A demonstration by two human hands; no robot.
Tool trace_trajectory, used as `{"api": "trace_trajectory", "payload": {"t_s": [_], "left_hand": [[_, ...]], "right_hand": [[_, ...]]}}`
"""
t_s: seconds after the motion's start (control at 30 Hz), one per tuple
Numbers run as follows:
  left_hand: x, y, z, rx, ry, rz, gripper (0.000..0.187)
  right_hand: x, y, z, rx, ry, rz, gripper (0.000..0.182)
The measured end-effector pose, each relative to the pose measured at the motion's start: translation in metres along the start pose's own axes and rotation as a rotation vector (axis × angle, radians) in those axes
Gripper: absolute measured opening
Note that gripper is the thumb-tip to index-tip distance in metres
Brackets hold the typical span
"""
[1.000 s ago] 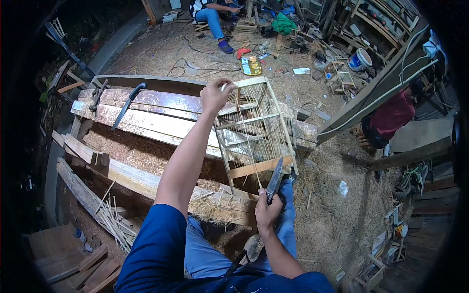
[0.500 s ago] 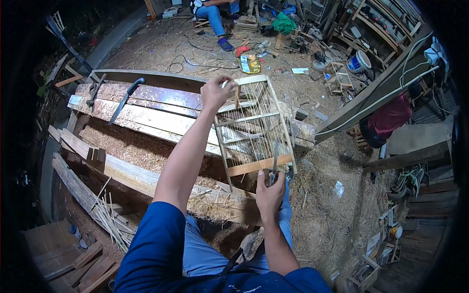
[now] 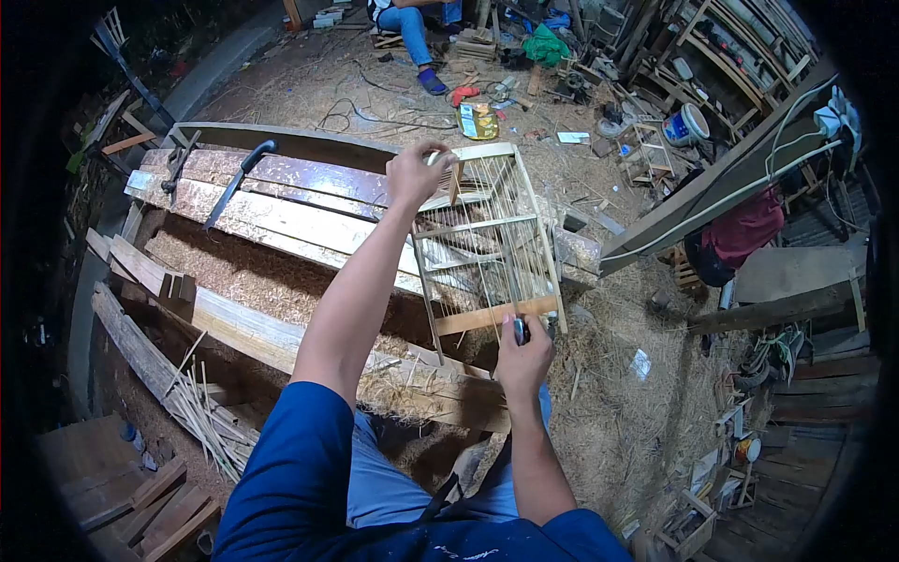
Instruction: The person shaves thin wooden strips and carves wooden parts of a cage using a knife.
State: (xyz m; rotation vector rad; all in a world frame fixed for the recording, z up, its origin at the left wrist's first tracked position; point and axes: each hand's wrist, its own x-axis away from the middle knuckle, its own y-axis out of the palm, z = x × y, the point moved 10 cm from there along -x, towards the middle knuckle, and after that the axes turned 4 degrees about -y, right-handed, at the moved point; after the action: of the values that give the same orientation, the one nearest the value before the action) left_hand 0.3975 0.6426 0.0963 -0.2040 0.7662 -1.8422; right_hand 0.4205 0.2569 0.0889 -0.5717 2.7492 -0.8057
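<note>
A slatted wooden frame (image 3: 478, 225), with thin strips running along it and crossbars over them, rests at the end of the plank bench. At its far left corner, my left hand (image 3: 412, 176) has its fingers closed on the edge. My right hand (image 3: 524, 361) is wrapped round the dark handle of a knife (image 3: 521, 330) at the near end of the frame. The narrow blade points away from me over the strips, above the wider orange-brown crossbar (image 3: 468, 321).
A handsaw (image 3: 239, 184) and a clamp-like tool (image 3: 180, 169) lie on the plank bench (image 3: 309, 220). Thin sticks (image 3: 208, 421) lean at the lower left. A person in jeans (image 3: 407, 37) sits at the back. A slanting post (image 3: 693, 197) stands on the right.
My right hand has turned the knife, its handle now more upright and its blade shifted left over the strips. My left hand stays at the far corner.
</note>
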Motion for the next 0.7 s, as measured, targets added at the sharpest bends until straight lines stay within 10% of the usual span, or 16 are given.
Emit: {"api": "trace_trajectory", "payload": {"t_s": [0.7], "left_hand": [[0.002,-0.001,0.001,0.047,0.031,0.011,0.036]], "right_hand": [[0.000,0.035,0.000,-0.033,0.002,-0.073,0.021]]}}
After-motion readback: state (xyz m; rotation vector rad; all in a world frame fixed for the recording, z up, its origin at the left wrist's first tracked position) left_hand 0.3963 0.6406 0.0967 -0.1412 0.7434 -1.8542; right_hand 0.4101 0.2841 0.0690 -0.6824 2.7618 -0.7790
